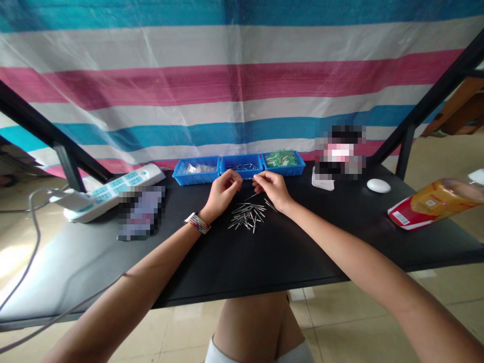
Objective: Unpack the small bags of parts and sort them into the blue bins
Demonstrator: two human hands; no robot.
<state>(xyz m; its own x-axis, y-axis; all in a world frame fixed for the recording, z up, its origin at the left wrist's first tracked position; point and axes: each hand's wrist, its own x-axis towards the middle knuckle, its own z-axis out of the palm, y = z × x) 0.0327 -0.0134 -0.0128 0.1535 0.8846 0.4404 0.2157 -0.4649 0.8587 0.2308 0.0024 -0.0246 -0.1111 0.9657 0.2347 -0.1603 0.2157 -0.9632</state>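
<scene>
My left hand (225,192) and my right hand (275,189) face each other above the black table, fingertips pinched. Between them stretches a thin silvery metal rod (247,178), one end at each hand's fingertips. Just below lies a loose pile of similar thin metal rods (247,216), with a few strays beside my right hand. Directly behind the hands stand three blue bins in a row. The left bin (196,178) holds clear plastic pieces, the middle bin (235,174) small metal parts, and the right bin (289,170) green pieces.
A white power strip (113,190) with a plugged-in cable (36,242) lies at left, near a blurred-out object (142,214). At right are a white square case (322,180), a white oval object (378,186) and a drink bottle (431,204). Black frame bars and a striped sheet (234,85) rise behind.
</scene>
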